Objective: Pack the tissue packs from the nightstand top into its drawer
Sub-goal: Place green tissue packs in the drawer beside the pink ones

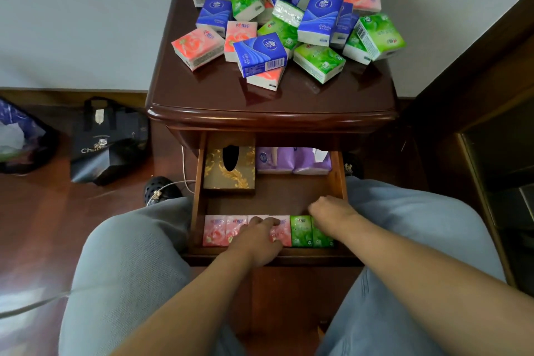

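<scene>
In the drawer (199, 182) one front row of packs (215, 230) stands, both hands (254, 235) pressing it with relaxed fingers, while most packs lie above on the nightstand (260, 101).

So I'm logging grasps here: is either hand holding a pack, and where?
Cannot tell a firm grip. The left hand rests on the pink packs' tops; the right hand touches the green packs' top edge.

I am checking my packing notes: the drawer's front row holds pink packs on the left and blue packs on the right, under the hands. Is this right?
Not quite. In the head view, the front row of the drawer has pink packs on the left, but the packs on the right are green packs, not blue. The left hand and right hand are on that row.
</scene>
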A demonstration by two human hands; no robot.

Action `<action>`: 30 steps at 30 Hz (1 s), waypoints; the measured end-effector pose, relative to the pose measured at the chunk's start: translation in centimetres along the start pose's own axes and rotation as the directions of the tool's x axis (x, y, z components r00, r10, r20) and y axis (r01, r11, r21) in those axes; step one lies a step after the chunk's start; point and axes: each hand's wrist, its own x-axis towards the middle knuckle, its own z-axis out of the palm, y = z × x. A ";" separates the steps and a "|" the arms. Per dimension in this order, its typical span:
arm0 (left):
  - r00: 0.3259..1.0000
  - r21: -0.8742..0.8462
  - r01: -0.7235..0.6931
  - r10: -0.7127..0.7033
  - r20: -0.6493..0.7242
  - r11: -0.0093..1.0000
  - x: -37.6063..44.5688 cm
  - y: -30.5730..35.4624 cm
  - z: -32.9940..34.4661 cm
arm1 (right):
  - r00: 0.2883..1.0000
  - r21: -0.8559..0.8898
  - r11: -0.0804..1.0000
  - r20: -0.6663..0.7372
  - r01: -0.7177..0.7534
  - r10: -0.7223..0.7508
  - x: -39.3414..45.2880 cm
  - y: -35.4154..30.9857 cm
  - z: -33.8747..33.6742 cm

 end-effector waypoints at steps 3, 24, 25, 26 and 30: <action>0.996 0.007 0.013 -0.012 -0.085 1.000 -0.2 0.2 -0.2 | 0.997 0.186 0.982 -0.073 0.010 0.003 -0.1 -0.6 0.9; 0.980 0.203 0.194 -0.182 -0.078 0.960 -0.4 -0.2 -1.3 | 0.888 0.687 0.709 -0.415 0.162 0.199 -1.1 -2.0 0.3; 0.978 0.171 0.181 -0.159 -0.137 0.968 -0.6 -0.1 -1.4 | 0.838 0.706 0.684 -0.476 0.184 0.267 -1.2 -1.8 -0.2; 0.966 0.101 0.148 -0.123 -0.226 0.984 -0.8 0.1 -1.6 | 0.783 0.734 0.648 -0.518 0.201 0.344 -1.3 -1.5 -0.6; 0.817 -0.448 -0.166 -0.132 -0.561 0.879 -2.0 2.1 -4.0 | 0.623 0.907 0.279 -0.419 0.315 0.660 -1.8 -0.5 -2.3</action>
